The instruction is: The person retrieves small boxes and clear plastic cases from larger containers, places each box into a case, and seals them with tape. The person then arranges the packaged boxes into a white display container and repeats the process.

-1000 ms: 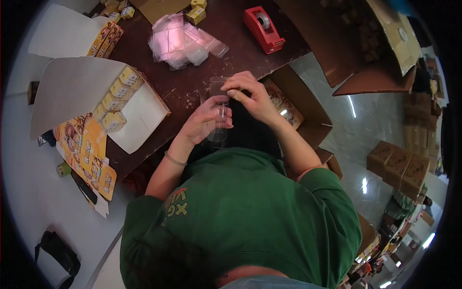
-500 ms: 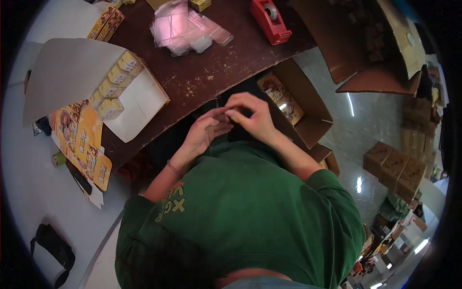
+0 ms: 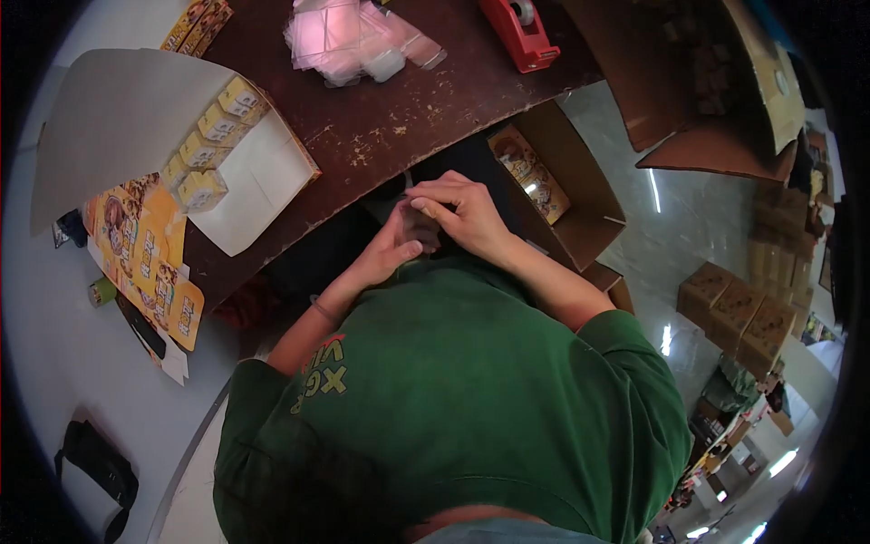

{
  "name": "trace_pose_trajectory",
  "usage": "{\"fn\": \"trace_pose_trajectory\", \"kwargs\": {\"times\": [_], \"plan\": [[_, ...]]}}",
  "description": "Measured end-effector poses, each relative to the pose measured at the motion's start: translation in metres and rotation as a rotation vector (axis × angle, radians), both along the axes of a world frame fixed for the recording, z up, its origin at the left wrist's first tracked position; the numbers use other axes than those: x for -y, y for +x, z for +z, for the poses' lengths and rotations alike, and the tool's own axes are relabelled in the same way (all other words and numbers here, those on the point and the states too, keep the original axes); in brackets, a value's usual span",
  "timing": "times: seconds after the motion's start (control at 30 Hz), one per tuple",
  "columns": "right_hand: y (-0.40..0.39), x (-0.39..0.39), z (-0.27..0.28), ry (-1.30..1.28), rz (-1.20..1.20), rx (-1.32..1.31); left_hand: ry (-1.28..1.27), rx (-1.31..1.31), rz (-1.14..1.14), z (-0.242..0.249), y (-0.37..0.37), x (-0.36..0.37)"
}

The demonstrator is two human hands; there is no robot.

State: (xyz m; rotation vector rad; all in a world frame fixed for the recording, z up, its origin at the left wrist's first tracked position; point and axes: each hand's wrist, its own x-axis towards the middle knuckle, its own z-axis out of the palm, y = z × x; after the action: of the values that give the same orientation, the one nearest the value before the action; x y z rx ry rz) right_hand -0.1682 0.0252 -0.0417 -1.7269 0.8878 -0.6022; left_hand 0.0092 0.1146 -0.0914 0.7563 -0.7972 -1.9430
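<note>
My left hand (image 3: pixel 388 254) and my right hand (image 3: pixel 462 216) meet in front of my green shirt, near the table edge. Between them shows a thin, see-through grey piece (image 3: pixel 420 228), too faint to name. The right fingers pinch at its top, while the left fingers curl around its side, partly hidden. On the dark red table (image 3: pixel 362 145), an open white tray box (image 3: pixel 263 186) holds several small yellow-and-white boxes (image 3: pixel 201 189) along its left side. Clear pinkish plastic pieces (image 3: pixel 349 41) lie in a pile at the back.
A red tape dispenser (image 3: pixel 526 41) stands at the table's back right. Below the right table edge sits an open carton (image 3: pixel 580 195) with a printed box inside. Another large carton (image 3: pixel 662 82) is at the upper right. Yellow printed cardboard (image 3: pixel 145 249) lies at the left.
My left hand has turned and its thumb has lowered, away from the right fingers. The right hand has shifted slightly left. The table and its things sit a little higher in view.
</note>
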Motion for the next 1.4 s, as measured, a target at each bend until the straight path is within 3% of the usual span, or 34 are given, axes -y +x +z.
{"fn": "trace_pose_trajectory", "kwargs": {"times": [0.07, 0.33, 0.47, 0.53, 0.63, 0.73, 0.8, 0.83, 0.9, 0.93, 1.0, 1.07, 1.13, 1.23, 1.33, 1.4], "plan": [[0.0, -0.008, -0.003, -0.032, 0.001, 0.055, -0.006, 0.091, 0.128, -0.011, -0.004, 0.002], [-0.013, 0.007, 0.009, -0.223, 0.181, 0.031, -0.072, 0.1, 0.205, 0.0, -0.011, 0.014], [0.008, -0.001, 0.012, -0.064, -0.281, 0.277, -0.115, 0.083, 0.269, 0.026, -0.013, 0.045], [0.017, 0.003, 0.007, -0.039, -0.374, 0.411, -0.112, 0.041, 0.294, 0.032, -0.015, 0.058], [0.013, 0.019, 0.006, 0.086, -0.283, 0.467, -0.088, 0.01, 0.309, 0.037, -0.023, 0.073], [0.009, 0.04, 0.014, -0.038, -0.26, 0.429, -0.046, -0.037, 0.287, 0.046, -0.032, 0.084], [-0.003, 0.052, 0.032, 0.068, -0.196, 0.368, -0.092, -0.061, 0.267, 0.044, -0.032, 0.092], [-0.008, 0.058, 0.04, 0.111, -0.18, 0.307, -0.135, 0.056, 0.256, 0.049, -0.033, 0.096], [-0.012, 0.073, 0.053, -0.265, -0.228, 0.186, -0.243, 0.512, 0.225, 0.036, -0.019, 0.103], [-0.016, 0.082, 0.06, -0.491, -0.218, 0.098, -0.171, 0.448, 0.216, 0.043, -0.011, 0.107], [-0.011, 0.088, 0.052, -0.667, 0.055, -0.001, 0.017, 0.247, 0.197, 0.064, -0.01, 0.114], [0.001, 0.094, 0.024, -0.85, 0.282, 0.041, -0.078, 0.156, 0.197, 0.022, -0.008, 0.117], [-0.013, 0.122, 0.054, -0.698, 0.299, 0.184, 0.057, 0.112, 0.209, 0.024, -0.013, 0.123], [-0.065, 0.224, 0.084, -0.831, -0.126, 0.098, 0.288, -0.064, 0.196, 0.026, -0.007, 0.131], [-0.154, 0.356, 0.034, -0.773, -0.737, -0.246, 0.403, -0.082, 0.216, 0.024, 0.004, 0.132], [-0.214, 0.419, -0.009, -0.727, -0.955, -0.469, 0.424, -0.123, 0.196, 0.021, 0.011, 0.131]]}}
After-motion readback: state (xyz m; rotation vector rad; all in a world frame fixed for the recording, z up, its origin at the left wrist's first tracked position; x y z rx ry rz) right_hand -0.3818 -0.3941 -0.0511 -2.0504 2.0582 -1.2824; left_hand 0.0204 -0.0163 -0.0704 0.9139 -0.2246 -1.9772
